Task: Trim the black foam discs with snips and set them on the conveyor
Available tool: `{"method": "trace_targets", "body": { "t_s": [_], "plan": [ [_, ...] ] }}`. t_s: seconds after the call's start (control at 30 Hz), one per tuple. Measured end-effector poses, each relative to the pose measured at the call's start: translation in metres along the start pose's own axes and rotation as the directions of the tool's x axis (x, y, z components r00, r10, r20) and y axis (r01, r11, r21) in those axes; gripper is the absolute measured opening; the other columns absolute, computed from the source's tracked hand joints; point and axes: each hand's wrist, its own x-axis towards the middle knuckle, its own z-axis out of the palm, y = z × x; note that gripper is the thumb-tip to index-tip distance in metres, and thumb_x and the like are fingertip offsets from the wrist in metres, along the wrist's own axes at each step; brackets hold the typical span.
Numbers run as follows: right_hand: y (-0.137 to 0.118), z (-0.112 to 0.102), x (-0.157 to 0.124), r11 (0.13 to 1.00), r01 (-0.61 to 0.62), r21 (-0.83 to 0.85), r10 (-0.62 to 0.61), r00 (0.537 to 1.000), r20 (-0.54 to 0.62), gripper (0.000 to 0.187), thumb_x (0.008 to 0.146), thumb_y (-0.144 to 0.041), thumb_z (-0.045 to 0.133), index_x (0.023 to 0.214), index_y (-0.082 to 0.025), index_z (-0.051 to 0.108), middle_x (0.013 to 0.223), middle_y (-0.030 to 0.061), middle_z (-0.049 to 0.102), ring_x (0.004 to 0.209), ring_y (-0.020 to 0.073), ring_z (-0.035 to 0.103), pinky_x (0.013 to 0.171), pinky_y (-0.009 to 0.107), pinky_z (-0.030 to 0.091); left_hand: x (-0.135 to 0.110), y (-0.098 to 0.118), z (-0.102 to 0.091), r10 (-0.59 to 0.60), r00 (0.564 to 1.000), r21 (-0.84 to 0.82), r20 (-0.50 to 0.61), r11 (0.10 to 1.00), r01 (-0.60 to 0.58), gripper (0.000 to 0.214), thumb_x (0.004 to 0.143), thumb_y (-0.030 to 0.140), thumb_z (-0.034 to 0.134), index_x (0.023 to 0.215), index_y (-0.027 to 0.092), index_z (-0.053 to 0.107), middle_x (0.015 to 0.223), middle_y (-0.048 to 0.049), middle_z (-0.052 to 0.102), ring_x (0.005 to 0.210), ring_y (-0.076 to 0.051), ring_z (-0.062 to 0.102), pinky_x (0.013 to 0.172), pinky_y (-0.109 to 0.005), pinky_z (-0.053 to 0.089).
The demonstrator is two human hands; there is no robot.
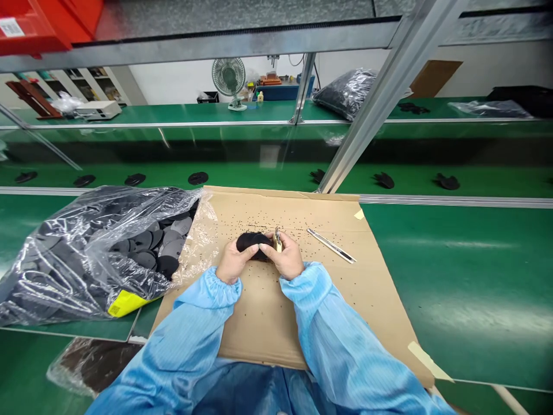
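Note:
Over a sheet of brown cardboard (302,300), my left hand (231,263) is closed round a black rounded rubber-like part (252,242). My right hand (287,257) grips a small brass-coloured tool (277,240) whose tip rests against the part's right edge. Both hands meet at the middle of the cardboard. Tiny black specks lie scattered on the cardboard around and beyond them. Light blue sleeves cover both arms.
A clear plastic bag (86,248) full of black flat parts lies open at the left. A slim metal blade tool (331,245) lies right of the hands. Black parts (197,178) sit along the green conveyor (268,167) behind. A slanted metal post (367,115) rises beyond the cardboard.

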Motion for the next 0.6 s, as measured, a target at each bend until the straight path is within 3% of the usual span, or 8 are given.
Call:
{"method": "trace_targets", "body": {
  "t_s": [0.3,0.47,0.53,0.6],
  "plan": [
    [-0.0046,0.0025,0.0014,0.991,-0.084,0.104,0.092,0.993,-0.075,0.037,0.057,-0.042,0.08,0.077,-0.019,0.059,0.067,-0.0015,0.058,0.06,0.014,0.053,0.059,0.027,0.047,-0.0009,-0.0008,0.002,0.018,0.999,0.013,0.033,1.0,-0.019,0.037,0.066,0.034,0.081,0.094,0.013,0.072,0.1,-0.0109,0.072,0.096,-0.024,0.066,0.093,-0.04,0.05],
    [-0.0041,0.0042,-0.0008,0.998,-0.056,-0.031,0.053,0.995,-0.088,0.031,0.064,-0.043,0.076,0.075,-0.019,0.059,0.064,-0.0019,0.057,0.057,0.0136,0.051,0.056,0.027,0.045,0.0009,0.0001,0.0028,0.002,1.0,-0.076,0.011,0.997,-0.001,0.044,0.064,0.031,0.083,0.1,0.013,0.066,0.103,-0.0093,0.069,0.098,-0.022,0.064,0.092,-0.037,0.049],
    [-0.0047,0.0053,-0.0034,0.999,-0.006,-0.054,0.004,0.999,-0.053,0.03,0.071,-0.044,0.071,0.083,-0.018,0.062,0.071,0.0008,0.063,0.062,0.0157,0.056,0.061,0.028,0.048,0.0033,0.0015,0.0007,-0.069,0.998,-0.16,-0.013,0.985,0.066,0.047,0.063,0.031,0.084,0.102,0.015,0.062,0.101,-0.0072,0.068,0.091,-0.019,0.065,0.082,-0.032,0.052],
    [-0.0052,0.0067,-0.0066,0.998,0.063,-0.027,-0.063,0.998,0.008,0.03,0.078,-0.044,0.066,0.093,-0.018,0.062,0.08,0.0038,0.067,0.07,0.0177,0.061,0.068,0.031,0.051,0.0059,0.0037,-0.0028,-0.181,0.983,-0.231,-0.022,0.958,0.172,0.047,0.065,0.034,0.083,0.101,0.016,0.059,0.088,-0.0032,0.066,0.07,-0.012,0.062,0.061,-0.023,0.05]
  ]
}}
